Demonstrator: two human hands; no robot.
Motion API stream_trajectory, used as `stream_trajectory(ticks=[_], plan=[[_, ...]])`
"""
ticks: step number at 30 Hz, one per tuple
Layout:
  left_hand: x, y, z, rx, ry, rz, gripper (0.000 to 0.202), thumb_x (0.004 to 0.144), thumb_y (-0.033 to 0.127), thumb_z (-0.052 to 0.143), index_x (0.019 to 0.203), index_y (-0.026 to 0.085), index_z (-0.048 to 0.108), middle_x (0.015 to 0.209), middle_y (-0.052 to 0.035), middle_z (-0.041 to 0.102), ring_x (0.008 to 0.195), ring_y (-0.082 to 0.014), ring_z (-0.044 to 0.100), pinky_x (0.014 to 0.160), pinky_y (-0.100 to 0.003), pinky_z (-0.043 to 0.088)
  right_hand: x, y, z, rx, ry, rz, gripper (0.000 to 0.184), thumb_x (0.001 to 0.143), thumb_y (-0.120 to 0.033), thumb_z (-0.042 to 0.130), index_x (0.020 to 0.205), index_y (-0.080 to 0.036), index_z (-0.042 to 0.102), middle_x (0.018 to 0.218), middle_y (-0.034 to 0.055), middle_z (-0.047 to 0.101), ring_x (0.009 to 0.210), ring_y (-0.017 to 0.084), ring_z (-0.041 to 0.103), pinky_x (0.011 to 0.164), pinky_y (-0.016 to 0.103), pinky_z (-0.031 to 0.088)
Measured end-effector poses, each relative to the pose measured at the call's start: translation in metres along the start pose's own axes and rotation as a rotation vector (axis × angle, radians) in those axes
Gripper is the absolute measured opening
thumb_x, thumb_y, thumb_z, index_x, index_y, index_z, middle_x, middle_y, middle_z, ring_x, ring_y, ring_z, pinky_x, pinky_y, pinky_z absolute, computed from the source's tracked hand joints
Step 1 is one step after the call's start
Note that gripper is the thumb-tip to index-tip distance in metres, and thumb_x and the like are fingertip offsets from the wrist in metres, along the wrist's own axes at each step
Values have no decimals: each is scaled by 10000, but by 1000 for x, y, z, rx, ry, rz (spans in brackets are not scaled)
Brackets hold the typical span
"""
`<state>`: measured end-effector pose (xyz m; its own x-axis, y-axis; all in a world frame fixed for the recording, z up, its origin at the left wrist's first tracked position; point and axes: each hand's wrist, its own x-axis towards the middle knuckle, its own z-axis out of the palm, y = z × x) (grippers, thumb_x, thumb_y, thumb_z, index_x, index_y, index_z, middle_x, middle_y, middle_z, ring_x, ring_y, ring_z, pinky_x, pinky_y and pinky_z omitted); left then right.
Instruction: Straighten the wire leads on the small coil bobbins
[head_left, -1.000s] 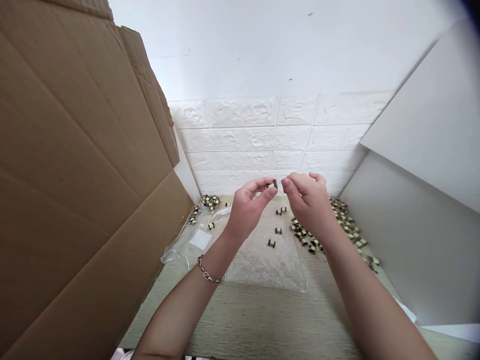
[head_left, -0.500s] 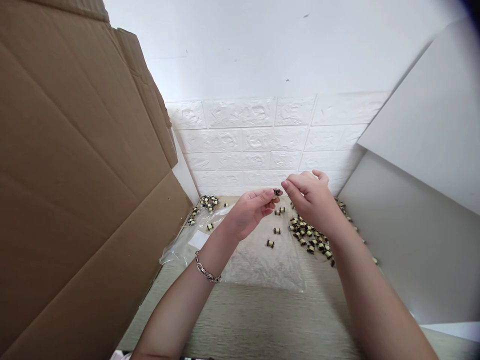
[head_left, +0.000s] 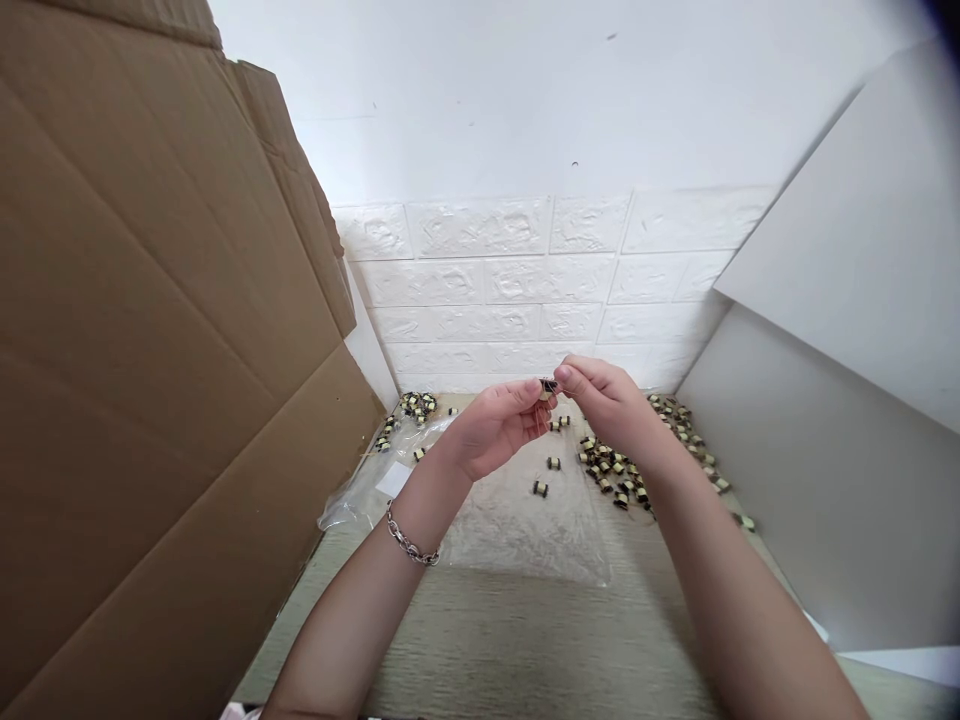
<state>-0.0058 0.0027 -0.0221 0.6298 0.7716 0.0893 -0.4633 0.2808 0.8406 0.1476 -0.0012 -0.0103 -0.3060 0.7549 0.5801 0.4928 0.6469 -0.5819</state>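
My left hand [head_left: 499,425] holds a small wound coil [head_left: 548,388] between thumb and fingers, above the plastic bag. The coil has a black bobbin, a pale yellow wrap and fine wire leads; thin reddish wires hang under it. At its right end, the thumb and forefinger of my right hand [head_left: 611,405] are pinched together. Whether they grip the bobbin's edge or a wire there is too small to tell. Below the hands, several similar coils lie on the bag, one of them a loose coil [head_left: 541,489] toward the front.
A clear plastic bag [head_left: 525,540] lies flat on the wooden table [head_left: 495,640]. A large heap of coils [head_left: 619,470] spreads at right; a smaller pile [head_left: 418,404] sits back left. Cardboard [head_left: 172,350] walls the left, white panels [head_left: 817,450] the right, a white brick-pattern wall [head_left: 517,280] the back.
My right hand has moved left and slightly down, closing the small gap to the coil. The coil has shifted a little left with my left hand.
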Motion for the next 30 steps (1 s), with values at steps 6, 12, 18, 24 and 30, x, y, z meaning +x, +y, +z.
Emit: stream_trajectory(ticks=[6, 12, 18, 24, 30], plan=[[3, -3, -1, 2, 82, -3, 162, 696, 293, 626, 739, 137, 613, 749, 8, 549, 667, -44, 482, 670, -201, 370, 1, 0, 2, -80, 24, 50, 335, 851, -333, 337, 555, -177, 335, 527, -34, 348, 532, 92, 342, 550, 239, 255], [4, -4, -2, -5, 151, 3, 148, 715, 284, 607, 753, 141, 602, 765, 16, 546, 672, -35, 488, 655, -190, 373, 1, 5, 6, -65, 36, 71, 328, 848, -341, 330, 566, -177, 351, 530, -37, 343, 531, 92, 339, 558, 242, 255], [5, -4, -1, -43, 175, 0, 146, 715, 280, 605, 743, 139, 583, 757, 26, 538, 649, -32, 491, 647, -194, 381, 1, 11, 13, 150, 77, 159, 317, 831, -387, 354, 590, -182, 381, 571, -33, 356, 567, 98, 348, 555, 240, 269], [9, -5, -3, -74, 202, 18, 158, 715, 275, 599, 828, 170, 563, 763, 34, 540, 657, -40, 501, 641, -196, 377, 5, 6, 27, 520, 159, 302, 277, 778, -325, 407, 546, -176, 433, 536, -35, 372, 536, 92, 338, 544, 235, 271], [6, 2, -2, -14, 162, 18, 263, 735, 300, 531, 972, 196, 488, 795, -1, 562, 698, -77, 512, 675, -218, 367, 6, 3, 29, 838, 265, 420, 273, 739, -280, 450, 493, -174, 397, 493, -41, 327, 507, 84, 317, 520, 233, 275]])
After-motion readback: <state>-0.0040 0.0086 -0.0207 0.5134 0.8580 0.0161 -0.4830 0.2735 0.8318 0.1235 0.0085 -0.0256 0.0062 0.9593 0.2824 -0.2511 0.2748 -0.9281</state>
